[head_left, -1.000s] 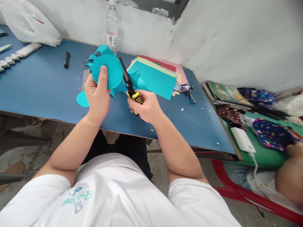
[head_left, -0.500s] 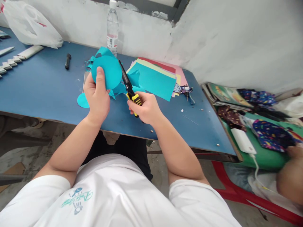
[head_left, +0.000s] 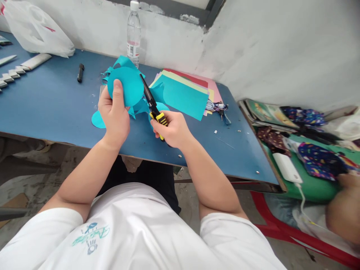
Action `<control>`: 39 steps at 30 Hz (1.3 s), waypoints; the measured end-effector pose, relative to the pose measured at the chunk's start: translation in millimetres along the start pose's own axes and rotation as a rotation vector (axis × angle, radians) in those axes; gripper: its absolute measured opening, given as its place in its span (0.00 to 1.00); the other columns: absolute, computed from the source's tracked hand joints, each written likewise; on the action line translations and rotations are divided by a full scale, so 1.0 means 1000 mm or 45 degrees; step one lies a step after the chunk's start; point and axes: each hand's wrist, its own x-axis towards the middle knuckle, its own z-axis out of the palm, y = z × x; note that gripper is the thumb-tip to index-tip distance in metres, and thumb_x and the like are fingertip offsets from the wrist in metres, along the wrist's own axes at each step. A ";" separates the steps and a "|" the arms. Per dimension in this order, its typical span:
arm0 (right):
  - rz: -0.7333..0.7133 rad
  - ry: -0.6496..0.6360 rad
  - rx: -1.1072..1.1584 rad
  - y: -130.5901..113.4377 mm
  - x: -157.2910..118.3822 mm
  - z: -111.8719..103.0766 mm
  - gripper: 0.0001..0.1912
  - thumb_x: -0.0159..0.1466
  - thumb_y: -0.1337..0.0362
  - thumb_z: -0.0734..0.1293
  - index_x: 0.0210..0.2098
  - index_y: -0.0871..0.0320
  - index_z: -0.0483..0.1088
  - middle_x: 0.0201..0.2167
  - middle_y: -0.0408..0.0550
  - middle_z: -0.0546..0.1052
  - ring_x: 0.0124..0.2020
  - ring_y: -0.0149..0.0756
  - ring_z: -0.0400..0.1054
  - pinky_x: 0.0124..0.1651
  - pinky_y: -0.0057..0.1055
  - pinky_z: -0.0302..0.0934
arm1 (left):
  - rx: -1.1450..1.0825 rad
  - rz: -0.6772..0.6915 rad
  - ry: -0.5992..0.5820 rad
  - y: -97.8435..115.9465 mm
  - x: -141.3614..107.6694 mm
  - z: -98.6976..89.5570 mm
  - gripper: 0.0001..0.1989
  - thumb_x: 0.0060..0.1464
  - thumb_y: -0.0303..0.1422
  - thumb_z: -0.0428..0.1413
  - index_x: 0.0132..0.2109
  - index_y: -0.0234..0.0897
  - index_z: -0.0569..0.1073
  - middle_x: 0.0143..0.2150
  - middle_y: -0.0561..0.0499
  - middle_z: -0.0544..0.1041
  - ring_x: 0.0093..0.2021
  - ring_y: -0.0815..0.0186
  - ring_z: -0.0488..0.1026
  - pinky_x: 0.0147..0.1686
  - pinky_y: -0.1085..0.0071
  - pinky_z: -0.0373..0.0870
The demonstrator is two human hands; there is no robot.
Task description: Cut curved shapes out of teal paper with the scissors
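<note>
Pinched in my left hand (head_left: 114,108) is a round blue paper disc (head_left: 131,86), thumb on its face. My right hand (head_left: 174,129) is closed round the yellow-and-black handles of a pair of scissors (head_left: 150,99). The dark blades look closed and lie along the disc's right edge; whether they touch it I cannot tell. Behind the disc, a blue paper offcut (head_left: 123,62) shows at the top. Another rounded blue piece (head_left: 98,120) lies on the table left of my left hand. More blue paper (head_left: 162,106) lies behind the scissors.
On the blue table (head_left: 64,105) are a stack of coloured paper (head_left: 185,95), a water bottle (head_left: 133,33), a black marker (head_left: 80,73) and a white plastic bag (head_left: 36,30). A green surface (head_left: 312,189) at right bears a white power bank (head_left: 287,167). Another person's arm (head_left: 344,210) is there.
The disc and my left hand have shifted very slightly left. More rounded blue paper shows behind the scissors. Both hands keep their grip.
</note>
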 end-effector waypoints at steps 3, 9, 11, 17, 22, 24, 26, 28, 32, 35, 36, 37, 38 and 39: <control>0.015 -0.016 -0.008 -0.001 0.000 -0.001 0.14 0.67 0.58 0.73 0.27 0.51 0.70 0.20 0.40 0.74 0.21 0.36 0.73 0.27 0.35 0.63 | -0.055 -0.010 0.048 0.000 0.000 0.001 0.33 0.68 0.58 0.71 0.33 0.42 0.63 0.27 0.59 0.58 0.24 0.73 0.54 0.21 0.70 0.53; 0.038 -0.037 -0.077 -0.003 -0.001 -0.003 0.17 0.68 0.58 0.73 0.27 0.50 0.67 0.20 0.40 0.73 0.22 0.37 0.73 0.28 0.35 0.61 | -0.037 0.024 0.077 -0.002 0.001 0.001 0.35 0.65 0.60 0.71 0.31 0.41 0.63 0.28 0.58 0.55 0.25 0.72 0.56 0.21 0.75 0.57; 0.046 -0.040 -0.088 -0.003 -0.001 -0.003 0.17 0.69 0.57 0.73 0.27 0.51 0.67 0.19 0.40 0.73 0.22 0.37 0.72 0.28 0.36 0.61 | -0.015 0.036 0.077 -0.002 0.001 0.000 0.35 0.66 0.60 0.70 0.31 0.41 0.63 0.28 0.57 0.55 0.25 0.72 0.56 0.21 0.75 0.59; 0.051 -0.035 -0.082 -0.005 -0.001 -0.003 0.17 0.69 0.57 0.72 0.26 0.51 0.68 0.18 0.40 0.72 0.21 0.37 0.71 0.27 0.35 0.61 | 0.032 0.021 0.085 0.003 0.001 0.002 0.35 0.66 0.61 0.70 0.32 0.42 0.62 0.28 0.57 0.56 0.24 0.72 0.53 0.20 0.74 0.57; 0.064 -0.004 -0.042 -0.004 -0.001 -0.004 0.17 0.68 0.54 0.74 0.27 0.51 0.69 0.18 0.40 0.72 0.20 0.38 0.72 0.26 0.36 0.61 | -0.017 -0.057 0.129 0.006 0.002 0.005 0.35 0.63 0.62 0.72 0.33 0.42 0.63 0.28 0.58 0.58 0.25 0.73 0.53 0.20 0.74 0.53; 0.065 0.013 -0.023 -0.003 0.000 -0.004 0.17 0.68 0.53 0.75 0.27 0.51 0.69 0.19 0.40 0.72 0.20 0.38 0.72 0.26 0.37 0.61 | -0.024 -0.078 0.124 0.006 0.002 0.005 0.35 0.62 0.63 0.72 0.34 0.42 0.64 0.28 0.58 0.59 0.25 0.73 0.53 0.20 0.74 0.54; 0.045 0.042 0.022 0.000 0.001 -0.004 0.16 0.67 0.52 0.75 0.29 0.51 0.70 0.20 0.40 0.73 0.21 0.38 0.72 0.27 0.37 0.63 | -0.013 -0.098 0.116 0.006 0.002 0.004 0.35 0.64 0.64 0.71 0.35 0.42 0.64 0.29 0.58 0.59 0.26 0.73 0.54 0.21 0.74 0.56; -0.017 0.084 0.109 0.005 0.003 -0.004 0.14 0.66 0.51 0.76 0.33 0.51 0.72 0.24 0.41 0.76 0.25 0.38 0.74 0.31 0.37 0.66 | 0.011 -0.120 0.127 0.004 0.003 0.003 0.34 0.67 0.64 0.68 0.35 0.42 0.63 0.29 0.58 0.59 0.26 0.72 0.55 0.22 0.73 0.57; -0.133 0.228 0.237 0.014 0.010 -0.004 0.13 0.65 0.52 0.76 0.43 0.52 0.77 0.35 0.45 0.82 0.36 0.41 0.78 0.42 0.40 0.73 | 0.052 -0.146 0.135 0.001 0.005 0.001 0.33 0.69 0.64 0.65 0.36 0.43 0.63 0.29 0.58 0.59 0.25 0.72 0.56 0.23 0.71 0.58; -0.145 0.393 0.245 0.018 0.015 -0.003 0.15 0.64 0.52 0.76 0.45 0.52 0.76 0.40 0.47 0.83 0.41 0.42 0.80 0.46 0.40 0.74 | 0.062 -0.117 0.128 -0.002 0.007 -0.001 0.35 0.67 0.65 0.67 0.36 0.43 0.62 0.28 0.58 0.56 0.24 0.72 0.53 0.22 0.69 0.55; -0.144 0.444 0.244 0.019 0.016 -0.003 0.14 0.65 0.53 0.76 0.45 0.52 0.75 0.41 0.47 0.83 0.43 0.43 0.80 0.46 0.40 0.75 | 0.064 -0.107 0.119 -0.004 0.009 -0.002 0.35 0.66 0.65 0.68 0.35 0.43 0.62 0.28 0.58 0.55 0.24 0.71 0.52 0.22 0.68 0.54; -0.139 0.493 0.237 0.020 0.017 -0.004 0.13 0.65 0.53 0.75 0.45 0.51 0.75 0.41 0.48 0.83 0.44 0.44 0.80 0.46 0.40 0.75 | 0.069 -0.106 0.092 -0.005 0.012 -0.004 0.34 0.65 0.65 0.68 0.35 0.44 0.62 0.28 0.58 0.54 0.24 0.71 0.52 0.22 0.67 0.53; -0.131 0.541 0.224 0.022 0.019 -0.006 0.12 0.66 0.54 0.75 0.45 0.51 0.75 0.42 0.48 0.82 0.45 0.44 0.81 0.46 0.40 0.75 | 0.079 -0.115 0.047 -0.008 0.016 -0.005 0.34 0.65 0.64 0.69 0.35 0.44 0.63 0.27 0.58 0.54 0.23 0.70 0.52 0.23 0.66 0.53; -0.122 0.587 0.205 0.024 0.020 -0.007 0.11 0.66 0.55 0.74 0.45 0.51 0.74 0.42 0.48 0.82 0.46 0.45 0.81 0.46 0.40 0.76 | 0.096 -0.132 -0.010 -0.011 0.021 -0.007 0.33 0.66 0.64 0.69 0.34 0.44 0.64 0.27 0.58 0.55 0.23 0.70 0.53 0.23 0.65 0.53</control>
